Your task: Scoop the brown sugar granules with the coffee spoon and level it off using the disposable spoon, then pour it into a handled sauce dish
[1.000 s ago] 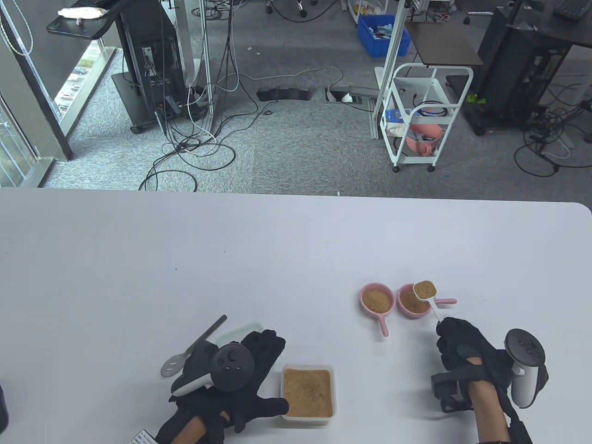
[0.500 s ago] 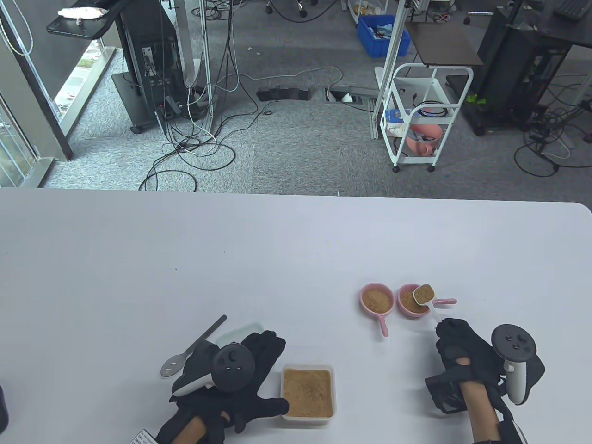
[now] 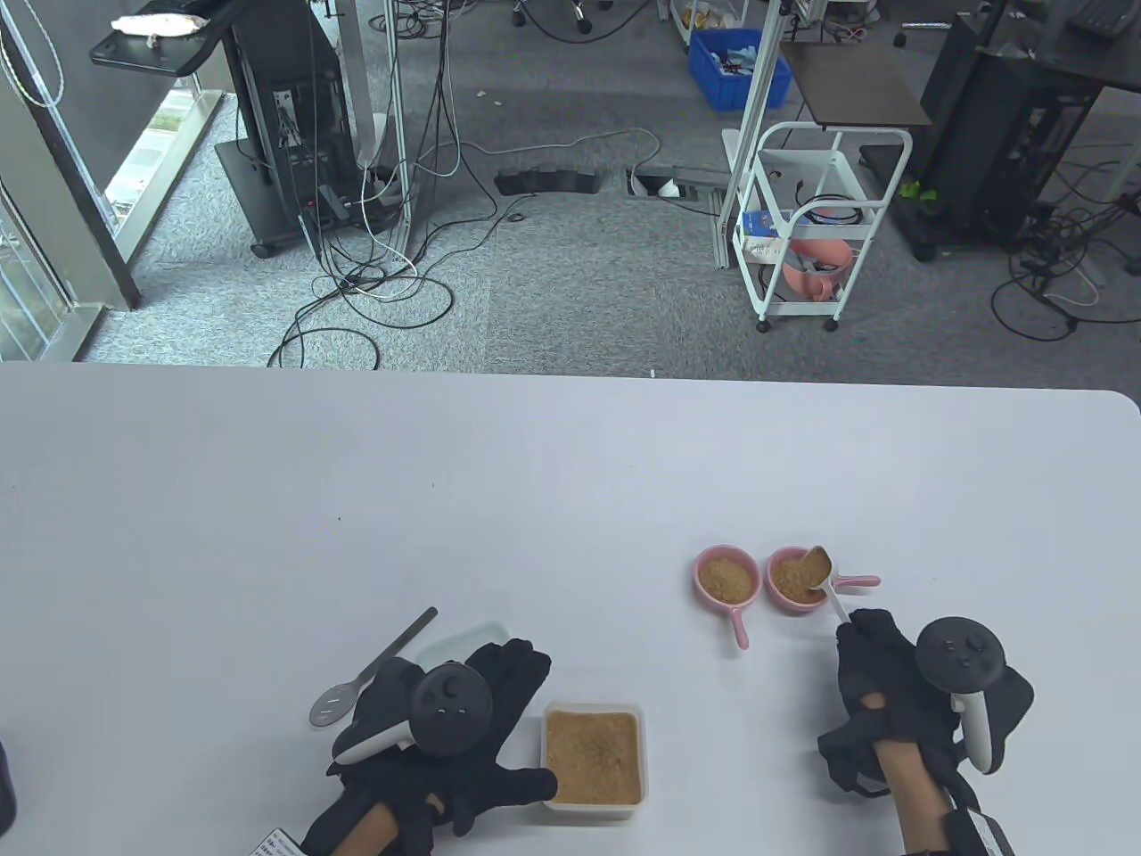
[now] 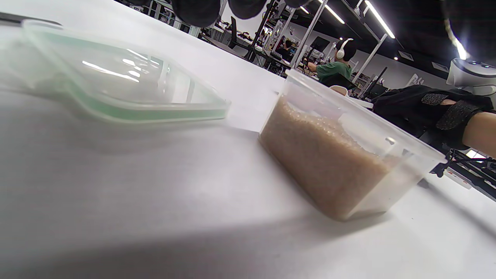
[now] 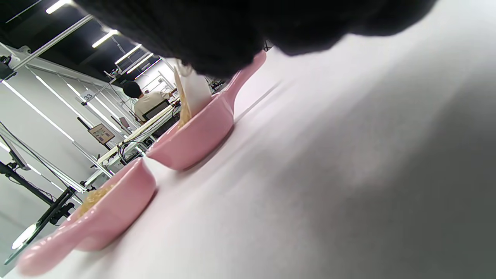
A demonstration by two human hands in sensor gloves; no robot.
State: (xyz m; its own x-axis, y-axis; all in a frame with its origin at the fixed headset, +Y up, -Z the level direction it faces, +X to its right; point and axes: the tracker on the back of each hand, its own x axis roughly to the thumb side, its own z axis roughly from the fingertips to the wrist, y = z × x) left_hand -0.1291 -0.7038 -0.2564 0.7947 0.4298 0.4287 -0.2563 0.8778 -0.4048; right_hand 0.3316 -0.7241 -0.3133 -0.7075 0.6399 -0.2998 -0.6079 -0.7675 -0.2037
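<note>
Risk. We judge spillage the main hazard: the small white plastic coffee spoon is tipped over the right-hand round pink handled sauce dish, and in the right wrist view sugar runs off its edge into that dish. Too quick a tilt, or a drift of the bowl past the dish's rim, would scatter granules on the white tabletop. The dish already holds a good layer, so a heaped load could overtop it. A knock on its handle would shift it, since nothing steadies it.

Hands. The right hand, just near-side of that dish, has its fingers pinched round the coffee spoon's handle. The left hand lies flat on the tabletop with fingers relaxed, holding nothing.

Containers, placed from the right-hand dish.
- Right-hand dish: brown sugar granules, being added to.
- Second pink handled sauce dish, just to its left, apart from it: brown sugar, well filled.
- Clear rectangular plastic tub, well to its near left: brown sugar, close to the brim.
- Clear lid with green seal, left of the tub: nothing on it.
- Grey slotted disposable spoon, beyond the left hand: lying unused.
</note>
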